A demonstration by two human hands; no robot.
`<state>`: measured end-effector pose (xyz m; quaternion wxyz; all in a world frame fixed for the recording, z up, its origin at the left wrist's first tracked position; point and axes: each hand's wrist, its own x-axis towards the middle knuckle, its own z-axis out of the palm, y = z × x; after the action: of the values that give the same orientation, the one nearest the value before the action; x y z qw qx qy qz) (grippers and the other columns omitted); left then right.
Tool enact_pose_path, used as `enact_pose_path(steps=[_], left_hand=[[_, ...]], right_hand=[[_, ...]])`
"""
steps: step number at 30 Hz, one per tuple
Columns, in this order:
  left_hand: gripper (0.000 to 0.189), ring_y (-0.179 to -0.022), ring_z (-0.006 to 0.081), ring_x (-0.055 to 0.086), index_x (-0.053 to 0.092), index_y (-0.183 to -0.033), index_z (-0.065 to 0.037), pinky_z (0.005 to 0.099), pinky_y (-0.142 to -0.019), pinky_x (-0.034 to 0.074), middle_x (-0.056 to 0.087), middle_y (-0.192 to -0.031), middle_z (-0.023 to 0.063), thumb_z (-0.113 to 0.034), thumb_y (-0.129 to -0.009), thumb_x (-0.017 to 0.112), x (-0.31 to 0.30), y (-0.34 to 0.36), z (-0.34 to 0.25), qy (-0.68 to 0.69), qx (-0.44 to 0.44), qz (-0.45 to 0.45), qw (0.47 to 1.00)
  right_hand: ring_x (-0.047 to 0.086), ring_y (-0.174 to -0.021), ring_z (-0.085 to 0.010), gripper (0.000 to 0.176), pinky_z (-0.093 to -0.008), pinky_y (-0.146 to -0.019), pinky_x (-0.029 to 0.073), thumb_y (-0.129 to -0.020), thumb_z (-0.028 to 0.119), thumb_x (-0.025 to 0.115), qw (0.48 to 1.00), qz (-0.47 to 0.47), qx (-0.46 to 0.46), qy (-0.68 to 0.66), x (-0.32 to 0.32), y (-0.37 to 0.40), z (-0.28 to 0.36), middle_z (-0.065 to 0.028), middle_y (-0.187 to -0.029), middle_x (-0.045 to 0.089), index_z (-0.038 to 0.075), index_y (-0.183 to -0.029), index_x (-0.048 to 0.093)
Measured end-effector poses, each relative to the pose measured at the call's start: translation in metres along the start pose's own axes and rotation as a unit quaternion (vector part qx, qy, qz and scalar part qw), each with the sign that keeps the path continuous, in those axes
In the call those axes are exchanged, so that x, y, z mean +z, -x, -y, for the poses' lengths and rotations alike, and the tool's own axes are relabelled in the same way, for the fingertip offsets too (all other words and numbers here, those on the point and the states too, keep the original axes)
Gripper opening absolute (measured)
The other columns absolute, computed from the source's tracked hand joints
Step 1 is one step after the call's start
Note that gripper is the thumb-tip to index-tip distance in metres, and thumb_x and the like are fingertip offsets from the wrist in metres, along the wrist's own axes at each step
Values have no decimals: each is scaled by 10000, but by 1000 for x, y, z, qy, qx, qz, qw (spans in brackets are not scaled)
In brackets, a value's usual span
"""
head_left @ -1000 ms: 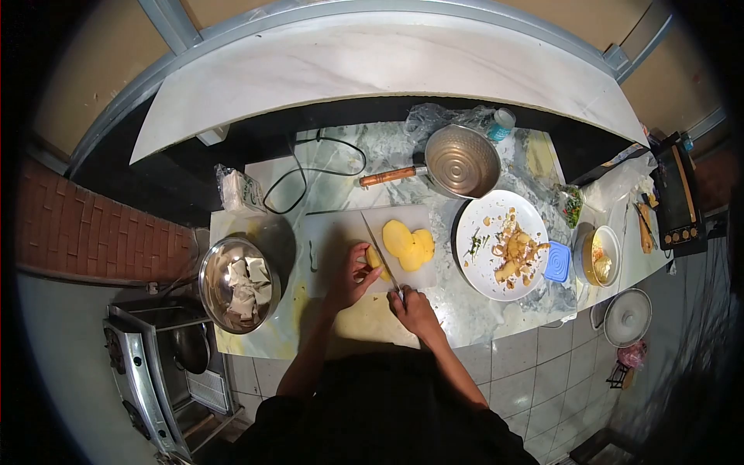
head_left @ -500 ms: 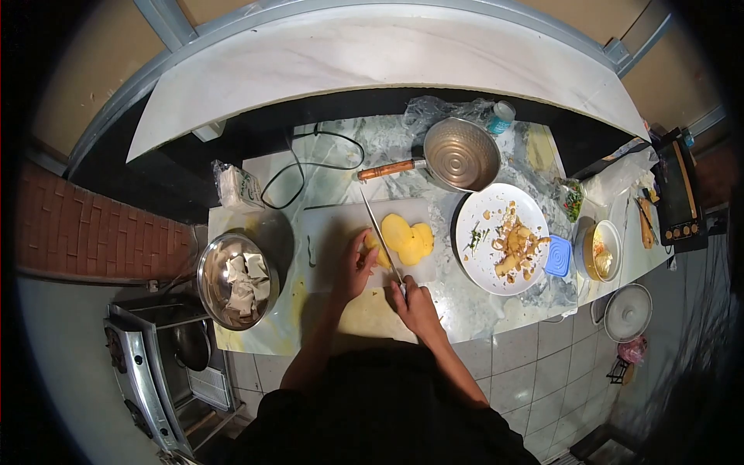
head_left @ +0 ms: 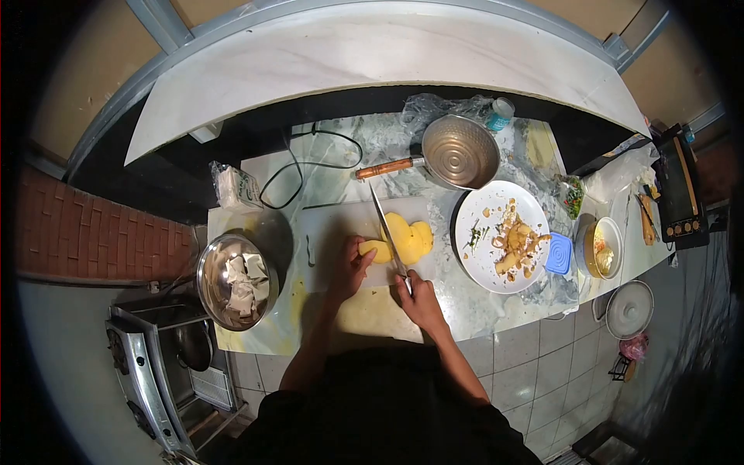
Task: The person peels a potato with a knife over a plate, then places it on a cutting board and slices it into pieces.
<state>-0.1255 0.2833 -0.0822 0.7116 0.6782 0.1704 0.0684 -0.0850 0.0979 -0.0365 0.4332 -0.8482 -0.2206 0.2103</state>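
My right hand [head_left: 421, 299] is closed around the handle of a long kitchen knife [head_left: 381, 214], its blade pointing away from me and slanting left. The blade lies against several peeled yellow potato slices [head_left: 403, 235], which overlap toward the right on a pale cutting board [head_left: 332, 219]. Left of the blade, my left hand [head_left: 353, 271] grips a cut potato piece [head_left: 377, 251] between thumb and fingers.
A steel bowl with pale wrapped pieces [head_left: 209, 275] stands left. Behind the board is a wooden-handled saucepan [head_left: 462, 151]. To the right are a white plate with peelings [head_left: 484, 275], a blue lid [head_left: 559, 254] and a food bowl [head_left: 592, 267].
The knife has shifted slightly right, onto the slices. My left hand has drawn a potato piece a little to the left, and more of that piece shows.
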Motion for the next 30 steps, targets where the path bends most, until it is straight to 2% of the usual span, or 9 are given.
enact_pose_path(steps=[2,6,8,11,14,17,18,20,30], left_hand=[[303,-657,57,501,442,-1163,-65,207,-509,430,560,-926,11,-203,-928,575,-1,5,-15,-80,4,-29,996],[338,-640,68,499,447,-1197,-66,206,-508,429,565,-923,26,-240,-934,568,-1,10,-18,93,-75,-63,991],[393,-645,108,535,416,-1259,-67,222,-526,436,581,-962,53,-240,-937,560,-1,16,-34,328,-127,-42,935],[448,-748,157,591,386,-1281,-85,307,-631,520,559,-1037,54,-278,-927,581,-7,22,-36,324,-83,56,941],[502,-931,216,621,371,-1290,-77,394,-791,557,554,-1115,75,-271,-900,619,-2,26,-76,347,-76,100,929],[526,-1079,272,585,323,-1322,-54,477,-880,538,506,-1235,126,-200,-903,605,6,29,-85,380,-19,97,920],[526,-1079,272,585,323,-1322,-54,477,-880,538,506,-1235,126,-200,-903,605,5,29,-88,379,-18,98,920],[535,-1068,265,588,329,-1321,-40,444,-850,555,516,-1223,127,-143,-887,625,3,30,-94,402,-10,155,902],[440,-1041,257,588,395,-1262,25,445,-840,552,535,-1175,147,-62,-884,602,7,27,-114,323,110,179,923]], right_hand=[[458,-445,-373,321,-422,-465,367,-940,220,534,989,-101,-102,-34,2,-1,-7,-245,-555,504,-60,-784,509],[410,-412,-250,332,-380,-444,343,-946,222,530,997,-57,-13,-59,-13,5,11,-189,-506,468,-57,-768,509],[394,-433,-155,345,-345,-434,328,-953,232,523,993,-37,2,-115,-20,9,26,-122,-485,437,-49,-754,505],[405,-451,-123,336,-321,-429,323,-958,242,518,992,-25,-22,-121,-26,14,42,-82,-486,431,-63,-821,549],[533,-493,-278,313,-384,-503,398,-957,240,510,991,27,9,-128,-42,21,68,-192,-555,513,-65,-914,565],[526,-489,-251,298,-370,-501,396,-956,227,509,987,34,4,-158,-51,27,81,-183,-554,512,-64,-946,573],[526,-489,-251,298,-370,-501,396,-956,227,509,987,33,3,-157,-52,29,84,-183,-554,512,-64,-946,573],[420,-418,-87,354,-274,-432,350,-965,248,508,983,-15,-53,-174,-53,33,88,-21,-473,459,-100,-936,571],[443,-419,-205,213,-330,-448,361,-928,160,549,989,-10,-101,-108,-71,47,102,-115,-522,468,-35,-845,539]])
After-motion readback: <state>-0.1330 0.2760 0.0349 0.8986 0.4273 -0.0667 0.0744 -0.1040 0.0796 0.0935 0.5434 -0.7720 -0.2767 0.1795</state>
